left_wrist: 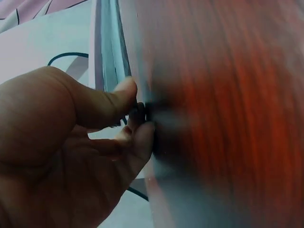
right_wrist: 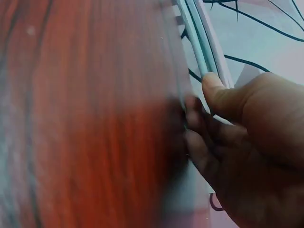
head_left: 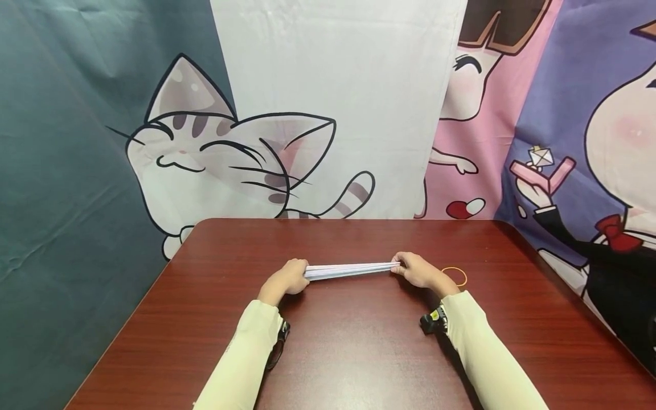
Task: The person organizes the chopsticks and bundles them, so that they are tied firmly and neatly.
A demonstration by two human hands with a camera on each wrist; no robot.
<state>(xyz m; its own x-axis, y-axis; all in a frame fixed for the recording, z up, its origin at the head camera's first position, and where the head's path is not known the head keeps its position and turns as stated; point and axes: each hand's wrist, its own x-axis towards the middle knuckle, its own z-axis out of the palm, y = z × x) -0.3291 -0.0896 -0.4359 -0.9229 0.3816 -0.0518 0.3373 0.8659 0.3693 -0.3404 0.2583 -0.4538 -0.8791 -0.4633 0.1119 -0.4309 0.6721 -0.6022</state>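
Cartoon-printed cloths (head_left: 328, 68) behind a reddish-brown table (head_left: 353, 353)

We see both hands closed to a narrow pinch on one folded strip, pale pink, white and light blue (head_left: 348, 271). At its left end, the left hand (head_left: 290, 277) grips the layers, thumb against curled fingers; at the other end, the right hand (head_left: 417, 270) pinches with thumb and fingertips. Between them the strip runs nearly straight across the table's middle; we cannot tell whether it touches the wood. Just beside the right hand's wrist lies a thin yellow loop (head_left: 466, 277), partly hidden. We note pale sleeves (head_left: 241, 353) on both arms, dark wrist devices (head_left: 429, 323), and a smiling printed cat (head_left: 200, 148) beyond the table's far edge.
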